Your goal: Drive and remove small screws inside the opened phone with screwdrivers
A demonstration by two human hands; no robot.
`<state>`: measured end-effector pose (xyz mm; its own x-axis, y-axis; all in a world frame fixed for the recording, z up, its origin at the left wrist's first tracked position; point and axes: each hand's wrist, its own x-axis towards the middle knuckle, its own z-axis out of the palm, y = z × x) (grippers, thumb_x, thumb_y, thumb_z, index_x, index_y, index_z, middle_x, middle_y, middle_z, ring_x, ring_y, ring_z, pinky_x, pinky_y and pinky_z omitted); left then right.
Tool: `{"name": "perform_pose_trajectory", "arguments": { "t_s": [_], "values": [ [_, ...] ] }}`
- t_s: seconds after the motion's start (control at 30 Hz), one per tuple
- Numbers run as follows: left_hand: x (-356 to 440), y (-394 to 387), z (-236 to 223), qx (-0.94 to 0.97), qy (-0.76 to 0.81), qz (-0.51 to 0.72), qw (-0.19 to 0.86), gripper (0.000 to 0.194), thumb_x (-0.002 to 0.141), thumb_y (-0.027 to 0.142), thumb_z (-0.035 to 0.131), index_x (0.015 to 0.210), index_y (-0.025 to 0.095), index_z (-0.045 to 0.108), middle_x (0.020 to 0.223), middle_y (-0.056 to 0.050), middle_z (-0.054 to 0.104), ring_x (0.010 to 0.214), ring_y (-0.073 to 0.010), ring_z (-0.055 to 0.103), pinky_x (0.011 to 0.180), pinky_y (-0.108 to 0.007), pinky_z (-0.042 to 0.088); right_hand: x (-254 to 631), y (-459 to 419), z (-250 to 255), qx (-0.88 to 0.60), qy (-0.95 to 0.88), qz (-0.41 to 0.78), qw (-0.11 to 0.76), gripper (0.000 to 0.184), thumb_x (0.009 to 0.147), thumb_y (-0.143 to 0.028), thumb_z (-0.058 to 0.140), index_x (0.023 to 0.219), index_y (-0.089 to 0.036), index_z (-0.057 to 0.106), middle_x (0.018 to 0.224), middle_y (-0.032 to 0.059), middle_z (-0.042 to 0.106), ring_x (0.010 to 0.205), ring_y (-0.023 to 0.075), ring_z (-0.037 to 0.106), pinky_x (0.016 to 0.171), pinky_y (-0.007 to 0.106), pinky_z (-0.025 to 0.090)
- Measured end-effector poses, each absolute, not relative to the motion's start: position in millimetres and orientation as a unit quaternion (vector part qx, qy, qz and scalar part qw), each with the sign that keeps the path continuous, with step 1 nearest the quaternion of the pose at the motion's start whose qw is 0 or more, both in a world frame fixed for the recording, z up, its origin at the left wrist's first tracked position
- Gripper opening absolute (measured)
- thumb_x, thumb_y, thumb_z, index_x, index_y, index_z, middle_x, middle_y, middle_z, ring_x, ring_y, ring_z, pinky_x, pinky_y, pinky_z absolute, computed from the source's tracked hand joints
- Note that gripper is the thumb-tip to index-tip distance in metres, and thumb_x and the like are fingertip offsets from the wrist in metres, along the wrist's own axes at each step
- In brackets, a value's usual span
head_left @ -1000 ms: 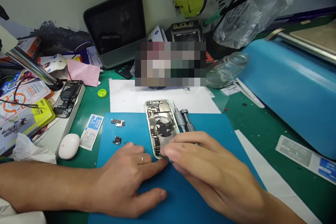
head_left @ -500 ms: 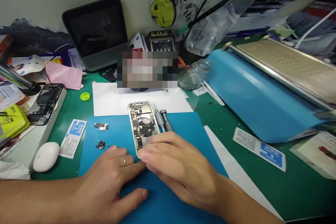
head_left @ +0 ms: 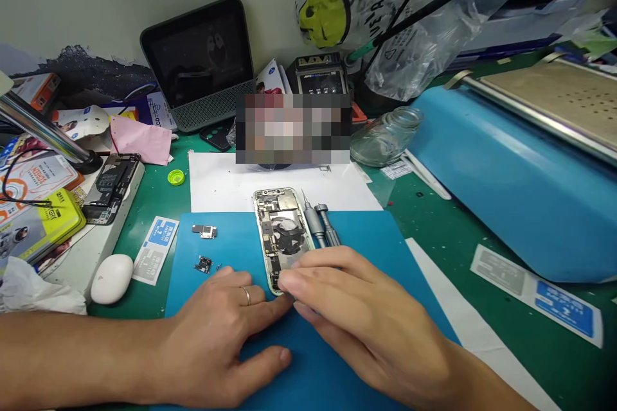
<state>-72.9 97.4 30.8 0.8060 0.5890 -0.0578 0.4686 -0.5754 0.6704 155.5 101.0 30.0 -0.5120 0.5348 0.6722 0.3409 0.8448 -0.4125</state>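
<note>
An opened phone [head_left: 286, 202] lies on the blue mat [head_left: 385, 250], its battery bay and circuit boards exposed. My left hand [head_left: 216, 334] rests on the mat, fingers apart, the index fingertip against the phone's bottom edge. Over that same lower end is my right hand [head_left: 371, 321], its fingers bent and pressed together; whatever they pinch is hidden. Two grey screwdrivers, one nearer the phone [head_left: 313, 221] and one farther right [head_left: 328, 225], lie beside the phone. Left of it are a small metal bracket [head_left: 205, 231] and a small dark part [head_left: 204, 264].
A white earbud case [head_left: 112, 279] and a blue-grey sticker card [head_left: 157, 250] lie left of the mat. Another opened phone [head_left: 110, 189] sits farther left. Behind stand a glass jar [head_left: 385, 135] and a smart display [head_left: 197, 64]; a rolled blue sheet [head_left: 491, 180] is on the right.
The camera view has turned a little left, so everything appears farther right. Both hands stay at the phone's lower end, with almost no change in their pose.
</note>
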Motion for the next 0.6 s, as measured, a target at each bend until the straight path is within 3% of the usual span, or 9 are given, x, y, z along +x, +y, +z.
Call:
{"name": "perform_pose_trajectory", "arguments": {
  "t_s": [0.13,0.27,0.6],
  "values": [
    [-72.5,98.2,32.5,0.883,0.298,0.084,0.354,0.026,0.107,0.041,0.05,0.116,0.023,0.066,0.091,-0.006,0.072,0.086,-0.0268,0.067,0.079,-0.038,0.046,155.7,101.0,28.7,-0.265,-0.859,0.092,0.428,0.039,0.101,-0.007,0.054,0.139,-0.013,0.053,0.099,0.0073,0.08,0.092,0.0169,0.072,0.089,0.031,0.064],
    [-72.8,96.6,32.0,0.882,0.305,0.085,0.349,0.026,0.106,0.041,0.051,0.117,0.023,0.066,0.094,-0.007,0.072,0.088,-0.027,0.068,0.079,-0.038,0.046,156.4,100.2,29.5,-0.262,-0.866,0.1,0.414,0.037,0.101,-0.005,0.049,0.137,-0.013,0.053,0.111,0.0092,0.08,0.107,0.0172,0.071,0.099,0.03,0.061],
    [-73.0,96.6,30.6,0.879,0.304,0.088,0.357,0.028,0.107,0.042,0.049,0.114,0.023,0.068,0.096,-0.006,0.073,0.085,-0.0255,0.067,0.078,-0.037,0.045,153.2,99.7,29.8,-0.265,-0.863,0.102,0.417,0.031,0.104,-0.009,0.051,0.134,-0.011,0.056,0.094,0.006,0.077,0.086,0.0161,0.067,0.081,0.029,0.061]
  ]
}}
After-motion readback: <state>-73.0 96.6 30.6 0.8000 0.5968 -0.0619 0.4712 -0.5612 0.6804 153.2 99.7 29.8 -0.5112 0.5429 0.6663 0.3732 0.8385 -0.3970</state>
